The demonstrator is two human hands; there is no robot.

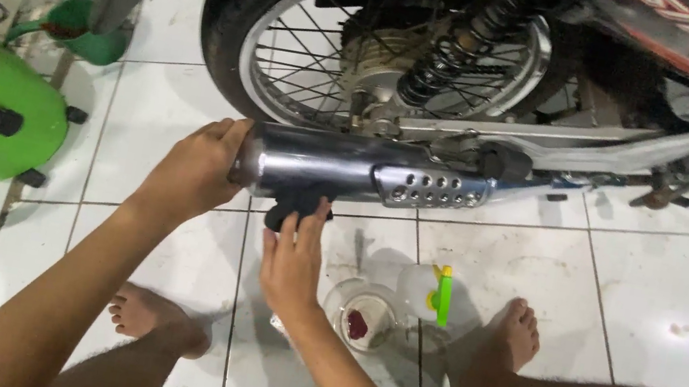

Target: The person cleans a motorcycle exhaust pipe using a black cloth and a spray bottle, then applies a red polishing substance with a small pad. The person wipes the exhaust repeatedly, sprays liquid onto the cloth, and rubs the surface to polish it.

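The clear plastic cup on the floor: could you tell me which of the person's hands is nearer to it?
Right. The right hand is just left of and above the clear plastic cup; the left hand is farther, at the exhaust pipe end.

We've open tile [680,306] rt of the exhaust pipe [339,169]; glass bowl [368,317], spray bottle [426,291] crowd below, wheel [388,42] blocks above.

Left hand [198,167] cupped (fingers curled), right hand [293,261] raised, fingers extended
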